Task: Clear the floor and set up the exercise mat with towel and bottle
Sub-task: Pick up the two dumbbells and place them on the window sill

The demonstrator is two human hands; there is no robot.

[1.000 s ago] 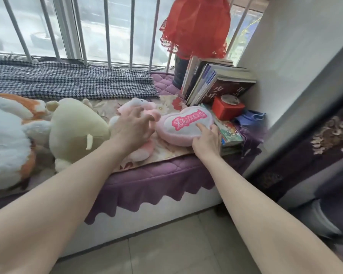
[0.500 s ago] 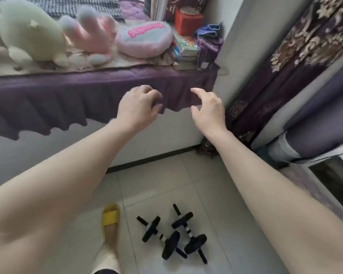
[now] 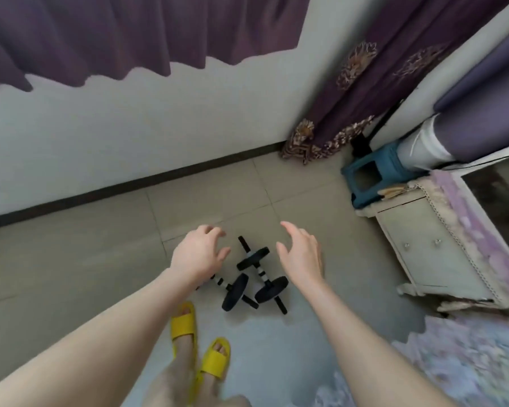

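Observation:
Two black dumbbells (image 3: 254, 277) with striped handles lie crossed on the tiled floor (image 3: 100, 259), just ahead of my feet in yellow slippers (image 3: 199, 345). My left hand (image 3: 199, 255) hovers above their left end with fingers spread and curled, holding nothing. My right hand (image 3: 300, 254) hangs above their right side, fingers apart and empty. Part of the left dumbbell is hidden under my left hand. No mat, towel or bottle shows in the head view.
A white wall with a dark skirting (image 3: 130, 186) runs behind the dumbbells. A purple curtain (image 3: 350, 113) reaches the floor at the right. A blue stool (image 3: 370, 171), a pale cabinet (image 3: 432, 251) and a flowered bed cover (image 3: 467, 362) stand on the right.
My hands left the soft toys on the window seat. My view swung down to the floor, and both empty hands dropped from ledge height to just above the dumbbells.

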